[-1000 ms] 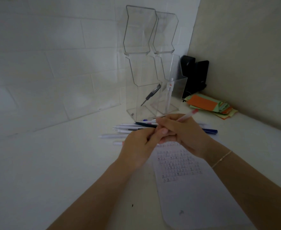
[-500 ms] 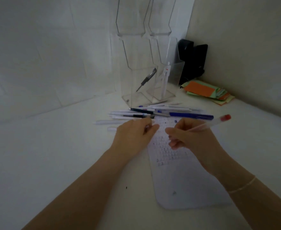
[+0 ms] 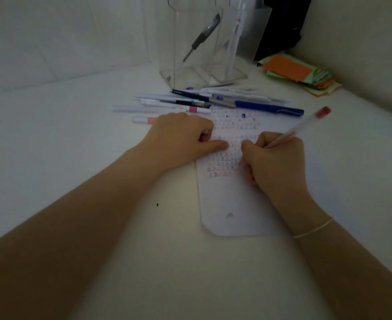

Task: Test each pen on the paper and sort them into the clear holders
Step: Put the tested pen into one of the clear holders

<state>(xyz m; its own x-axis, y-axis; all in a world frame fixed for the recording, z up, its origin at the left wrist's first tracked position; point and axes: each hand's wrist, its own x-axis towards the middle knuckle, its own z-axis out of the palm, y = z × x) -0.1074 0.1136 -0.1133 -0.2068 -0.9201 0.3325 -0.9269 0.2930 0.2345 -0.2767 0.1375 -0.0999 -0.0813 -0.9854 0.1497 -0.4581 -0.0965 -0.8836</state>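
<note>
- Since 0.5 s ago, your right hand (image 3: 276,162) has dropped onto the paper (image 3: 232,204) and your view has tipped down, cutting off the tops of the clear holders (image 3: 190,72).
- Your writing room is tight: the left thumb lies just beside the right knuckles, with only a narrow strip of scribbled rows between them. Below your hands the lower half of the sheet is mostly bare, down to its clipped near-left corner.
- Beyond the paper's far edge lies the loose pile of pens (image 3: 190,100), touching or overlapping one another, with a blue pen (image 3: 269,108) at its right end. The pile sits between the sheet and the holders.
- Your right hand's fingers are curled tight round the red-capped pen (image 3: 306,125), which slants up and to the right; its tip is hidden behind your fingers.
- Your left hand (image 3: 183,139) rests palm-down on the paper's left edge, fingers curled under, thumb stretched flat along the sheet. You cannot tell whether it holds anything.
- Of the 2 holders, the left has a dark pen (image 3: 202,36) leaning inside and the right has a white pen (image 3: 234,40) standing nearly upright.
- Everything sits on a white desk (image 3: 74,146) in a corner of pale walls, with a stack of orange and green paper slips (image 3: 299,72) at the far right, in front of a black object (image 3: 283,26).
</note>
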